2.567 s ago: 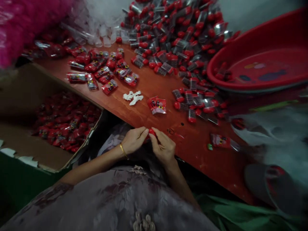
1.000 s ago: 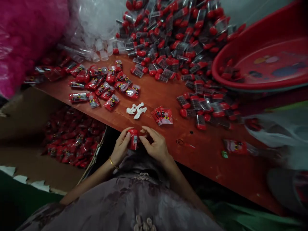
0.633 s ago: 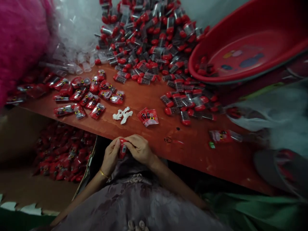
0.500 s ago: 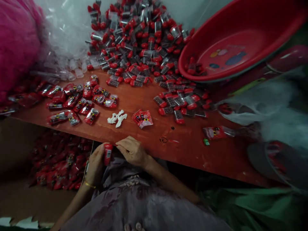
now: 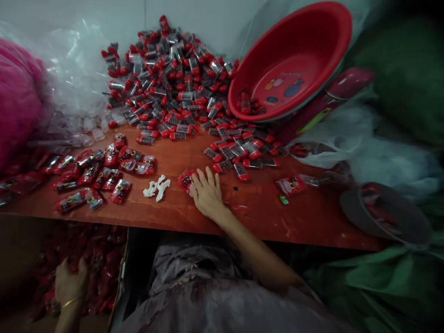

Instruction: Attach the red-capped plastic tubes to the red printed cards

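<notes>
The small red printed packets (image 5: 186, 179) are laid on the bench (image 5: 169, 213), set back from its front edge, and their right side is covered by the fingertips of the right hand (image 5: 208, 195), whose fingers are spread wide. By the left hand (image 5: 71, 282), wrapped red pieces (image 5: 104, 266) are reached in the box (image 5: 124, 266) below the bench's front edge, toward its left corner; its thumb and fingers are held apart. White strips (image 5: 157, 188) are placed left of the packets.

The right hand (image 5: 208, 194) lies palm down, fingers spread, the left hand (image 5: 71, 281) lower, thumb and fingers parted
</notes>
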`<state>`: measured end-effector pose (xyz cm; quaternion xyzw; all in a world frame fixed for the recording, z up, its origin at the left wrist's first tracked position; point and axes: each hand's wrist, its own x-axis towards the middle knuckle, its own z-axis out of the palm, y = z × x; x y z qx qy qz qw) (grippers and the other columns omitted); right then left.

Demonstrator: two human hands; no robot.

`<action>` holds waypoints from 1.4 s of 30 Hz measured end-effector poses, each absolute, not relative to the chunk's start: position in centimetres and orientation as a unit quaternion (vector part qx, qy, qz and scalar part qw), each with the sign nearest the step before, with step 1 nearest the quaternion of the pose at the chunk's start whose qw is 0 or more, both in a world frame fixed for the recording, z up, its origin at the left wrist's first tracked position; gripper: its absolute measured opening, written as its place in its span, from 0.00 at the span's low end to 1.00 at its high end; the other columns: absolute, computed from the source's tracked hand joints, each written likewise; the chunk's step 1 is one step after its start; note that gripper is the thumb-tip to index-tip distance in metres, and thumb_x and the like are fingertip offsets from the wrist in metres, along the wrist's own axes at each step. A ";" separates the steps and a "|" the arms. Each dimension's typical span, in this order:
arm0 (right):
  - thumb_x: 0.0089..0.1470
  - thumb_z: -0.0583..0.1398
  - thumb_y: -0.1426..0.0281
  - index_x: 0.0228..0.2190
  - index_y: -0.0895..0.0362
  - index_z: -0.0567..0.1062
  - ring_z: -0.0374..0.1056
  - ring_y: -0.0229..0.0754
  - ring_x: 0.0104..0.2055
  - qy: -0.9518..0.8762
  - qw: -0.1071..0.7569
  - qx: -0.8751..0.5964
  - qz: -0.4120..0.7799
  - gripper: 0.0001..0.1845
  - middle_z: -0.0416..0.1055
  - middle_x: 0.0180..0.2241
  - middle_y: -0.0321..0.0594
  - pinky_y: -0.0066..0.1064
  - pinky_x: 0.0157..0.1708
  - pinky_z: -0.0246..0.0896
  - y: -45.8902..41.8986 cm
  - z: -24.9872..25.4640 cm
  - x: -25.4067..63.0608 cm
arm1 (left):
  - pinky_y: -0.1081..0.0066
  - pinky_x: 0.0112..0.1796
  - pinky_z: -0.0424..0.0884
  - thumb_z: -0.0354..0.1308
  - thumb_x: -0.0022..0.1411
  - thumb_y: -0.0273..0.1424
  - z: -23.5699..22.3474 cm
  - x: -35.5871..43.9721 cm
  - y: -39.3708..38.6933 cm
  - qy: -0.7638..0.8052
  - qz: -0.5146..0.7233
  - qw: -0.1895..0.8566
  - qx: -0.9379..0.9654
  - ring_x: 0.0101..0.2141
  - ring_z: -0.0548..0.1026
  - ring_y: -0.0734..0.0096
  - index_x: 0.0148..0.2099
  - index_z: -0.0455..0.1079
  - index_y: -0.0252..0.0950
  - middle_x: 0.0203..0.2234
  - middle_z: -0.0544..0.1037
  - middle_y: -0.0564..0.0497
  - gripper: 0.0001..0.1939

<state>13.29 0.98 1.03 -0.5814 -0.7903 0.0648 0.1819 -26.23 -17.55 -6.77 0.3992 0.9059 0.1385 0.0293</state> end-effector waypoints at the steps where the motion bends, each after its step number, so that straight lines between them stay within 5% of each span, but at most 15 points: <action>1: 0.61 0.48 0.66 0.55 0.61 0.65 0.40 0.57 0.65 -0.798 0.178 -0.572 0.064 0.24 0.58 0.60 0.49 0.57 0.60 0.34 1.2 1.0 13.0 | 0.44 0.42 0.68 0.45 0.56 0.44 -6.1 -24.8 -17.2 0.912 0.157 0.023 0.379 0.49 0.68 0.34 0.55 0.62 0.20 0.48 0.69 0.23 0.35; 5: 0.60 0.48 0.68 0.56 0.60 0.64 0.42 0.57 0.65 -0.816 0.164 -0.551 0.065 0.24 0.61 0.58 0.47 0.57 0.61 0.33 2.0 1.2 12.3 | 0.53 0.52 0.63 0.47 0.61 0.41 -2.3 -18.1 -15.3 0.852 0.283 -0.031 0.439 0.53 0.67 0.50 0.58 0.61 0.33 0.56 0.66 0.36 0.27; 10: 0.60 0.49 0.67 0.56 0.62 0.63 0.40 0.57 0.65 -0.811 0.172 -0.557 0.050 0.24 0.56 0.60 0.51 0.57 0.60 0.32 2.0 1.5 11.9 | 0.58 0.55 0.60 0.49 0.62 0.36 0.8 -11.9 -10.5 0.712 0.311 -0.027 0.629 0.52 0.69 0.59 0.46 0.70 0.35 0.47 0.75 0.41 0.15; 16: 0.61 0.49 0.65 0.59 0.58 0.59 0.42 0.53 0.65 -0.845 0.170 -0.505 0.049 0.26 0.54 0.62 0.45 0.53 0.61 0.36 1.2 0.6 11.4 | 0.56 0.52 0.61 0.52 0.59 0.43 1.1 -7.4 -2.1 0.680 0.223 0.003 0.698 0.54 0.67 0.51 0.55 0.66 0.33 0.53 0.70 0.36 0.26; 23: 0.61 0.48 0.69 0.59 0.55 0.59 0.44 0.54 0.64 -0.822 0.152 -0.546 0.060 0.25 0.55 0.61 0.43 0.55 0.60 0.38 4.0 0.3 12.3 | 0.58 0.45 0.67 0.48 0.63 0.38 -0.2 -7.9 -1.4 0.673 0.199 -0.008 0.713 0.46 0.74 0.55 0.44 0.75 0.37 0.44 0.77 0.41 0.17; 30: 0.58 0.53 0.64 0.60 0.62 0.56 0.39 0.59 0.66 -0.806 0.182 -0.561 0.059 0.31 0.47 0.63 0.56 0.57 0.60 0.36 2.6 0.7 12.3 | 0.63 0.49 0.66 0.48 0.64 0.36 -1.4 -8.8 -4.2 0.645 0.262 0.014 0.718 0.52 0.70 0.60 0.53 0.68 0.35 0.50 0.74 0.41 0.19; 37: 0.57 0.54 0.66 0.49 0.60 0.70 0.43 0.52 0.65 -0.833 0.236 -0.495 0.068 0.20 0.56 0.60 0.52 0.55 0.61 0.36 -2.0 0.8 13.3 | 0.59 0.51 0.66 0.46 0.63 0.37 -1.2 -9.6 -3.4 0.672 0.230 0.028 0.703 0.52 0.70 0.58 0.46 0.73 0.37 0.46 0.76 0.43 0.18; 42: 0.58 0.51 0.67 0.48 0.60 0.71 0.48 0.52 0.63 -0.766 0.291 -0.572 0.039 0.18 0.63 0.56 0.51 0.54 0.60 0.42 -1.2 0.0 15.9 | 0.52 0.53 0.61 0.42 0.64 0.34 2.0 -8.0 -2.5 0.659 0.213 0.003 0.721 0.56 0.65 0.52 0.53 0.68 0.31 0.53 0.70 0.36 0.21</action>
